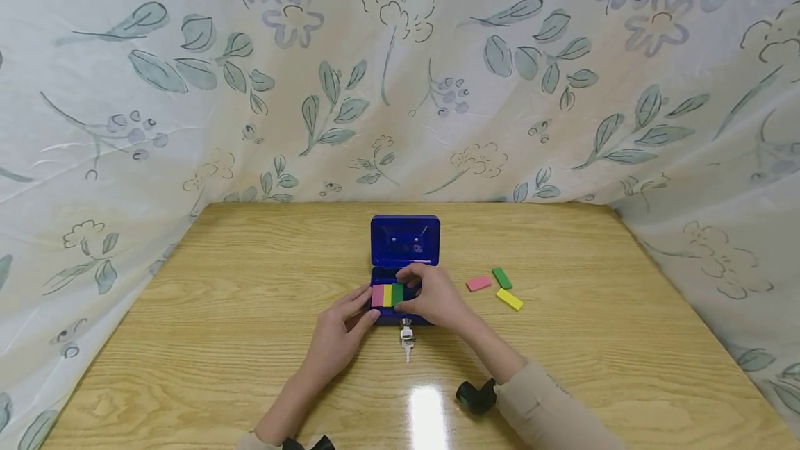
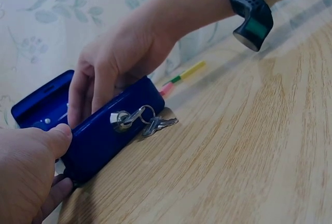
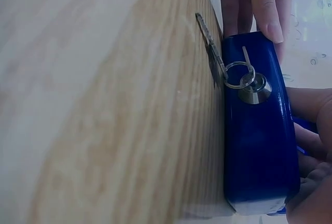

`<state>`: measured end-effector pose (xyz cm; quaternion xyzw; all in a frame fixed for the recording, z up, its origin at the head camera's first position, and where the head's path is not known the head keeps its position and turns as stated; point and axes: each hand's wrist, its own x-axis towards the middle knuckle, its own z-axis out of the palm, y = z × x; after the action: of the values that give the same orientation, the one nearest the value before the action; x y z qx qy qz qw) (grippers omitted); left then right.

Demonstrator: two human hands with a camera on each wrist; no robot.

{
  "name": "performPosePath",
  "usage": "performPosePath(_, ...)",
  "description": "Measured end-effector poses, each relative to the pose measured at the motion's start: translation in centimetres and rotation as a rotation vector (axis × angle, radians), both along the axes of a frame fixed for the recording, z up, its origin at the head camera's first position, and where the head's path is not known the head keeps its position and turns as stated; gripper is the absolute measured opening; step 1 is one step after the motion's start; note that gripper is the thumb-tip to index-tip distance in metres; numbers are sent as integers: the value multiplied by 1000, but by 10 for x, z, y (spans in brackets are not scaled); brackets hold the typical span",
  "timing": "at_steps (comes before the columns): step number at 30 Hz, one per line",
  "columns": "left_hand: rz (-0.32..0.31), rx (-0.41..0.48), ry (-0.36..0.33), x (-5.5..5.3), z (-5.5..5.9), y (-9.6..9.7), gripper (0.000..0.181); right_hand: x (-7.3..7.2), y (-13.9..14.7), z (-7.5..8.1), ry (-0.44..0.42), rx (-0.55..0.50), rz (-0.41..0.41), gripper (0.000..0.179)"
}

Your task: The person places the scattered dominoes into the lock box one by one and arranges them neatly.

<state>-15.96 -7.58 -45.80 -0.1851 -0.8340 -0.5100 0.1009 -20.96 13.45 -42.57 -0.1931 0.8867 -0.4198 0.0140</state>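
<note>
A blue cash box [image 1: 385, 320] stands on the table with its lid [image 1: 405, 238] raised at the back. Inside, a pink block [image 1: 378, 296], a yellow block [image 1: 387, 295] and a green block [image 1: 397, 294] lie side by side. My left hand [image 1: 335, 332] grips the box's left end, its thumb [image 2: 61, 137] at the front corner. Reaching in from the right, my right hand [image 1: 432, 295] pinches the green block between thumb and fingers. Keys [image 1: 407, 342] on a ring hang from the front lock [image 3: 255, 88]. The box wall hides the blocks in both wrist views.
On the wooden table [image 1: 250, 269], right of the box, lie a loose pink block [image 1: 478, 284], a green one [image 1: 502, 278] and a yellow one [image 1: 510, 299]. Behind the table hangs a flowered cloth [image 1: 400, 89]. A black wrist camera [image 1: 476, 397] sits by the right sleeve.
</note>
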Motion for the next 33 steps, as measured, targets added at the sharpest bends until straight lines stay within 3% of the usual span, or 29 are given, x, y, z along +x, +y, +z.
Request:
performPosePath(24, 8, 2, 13, -1, -3, -1, 43, -1, -10, 3, 35, 189, -52, 44)
performPosePath(33, 7, 7, 16, -1, -4, -1, 43, 0, -9, 2, 47, 190, -57, 44)
